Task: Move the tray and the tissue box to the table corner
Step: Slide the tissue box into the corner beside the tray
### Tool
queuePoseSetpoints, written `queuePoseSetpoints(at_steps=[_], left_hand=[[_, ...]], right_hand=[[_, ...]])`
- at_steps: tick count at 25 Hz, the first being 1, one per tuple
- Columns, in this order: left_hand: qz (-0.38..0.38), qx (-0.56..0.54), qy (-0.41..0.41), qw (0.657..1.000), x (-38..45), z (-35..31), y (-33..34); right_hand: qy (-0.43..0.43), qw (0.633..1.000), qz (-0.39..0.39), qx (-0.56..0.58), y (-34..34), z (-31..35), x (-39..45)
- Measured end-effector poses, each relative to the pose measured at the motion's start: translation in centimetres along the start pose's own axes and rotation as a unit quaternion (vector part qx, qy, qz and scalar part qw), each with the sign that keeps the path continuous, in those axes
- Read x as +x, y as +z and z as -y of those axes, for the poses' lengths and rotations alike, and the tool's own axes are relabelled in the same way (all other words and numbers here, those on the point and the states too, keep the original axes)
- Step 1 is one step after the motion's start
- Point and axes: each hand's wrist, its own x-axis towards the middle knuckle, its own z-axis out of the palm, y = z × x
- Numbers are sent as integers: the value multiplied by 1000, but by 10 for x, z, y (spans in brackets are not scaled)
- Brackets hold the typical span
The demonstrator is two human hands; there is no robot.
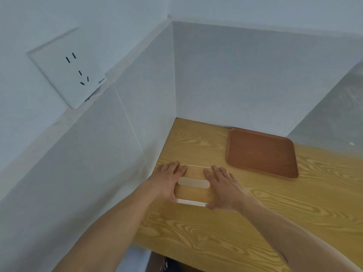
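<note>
A tissue box (193, 191) with a wood-look lid, a pale oval slot and white sides sits on the wooden table (275, 209) close to the left wall. My left hand (169, 177) grips its left end and my right hand (222, 185) grips its right end, fingers laid over the top. A flat reddish-brown tray (261, 153) lies empty farther back and to the right, near the back wall. The table corner (177, 122) lies beyond the box, to the left of the tray.
White walls close the table on the left and at the back. A wall socket (67, 67) sits high on the left wall. A grey surface (337, 107) rises at the far right. The table's front edge (176, 256) runs below my forearms.
</note>
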Motion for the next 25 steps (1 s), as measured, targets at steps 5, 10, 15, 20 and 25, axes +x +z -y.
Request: queuePoseSetpoints(at_steps=[5,10,15,20,25], left_hand=[[26,21,5,999,32,28,-8],[42,23,-1,999,64,48,-14],[52,23,-15,998,91,64,-15],[59,5,-17,998,107,75,-17],[60,4,-13,998,109,80,-22]], right_hand=[[39,999,11,15,-4,12,36],[51,998,15,31,-2,2,66],[47,998,15,40,1,-8,101],[50,997,20,50,5,-16,121],[49,997,24,62,7,-18,130]])
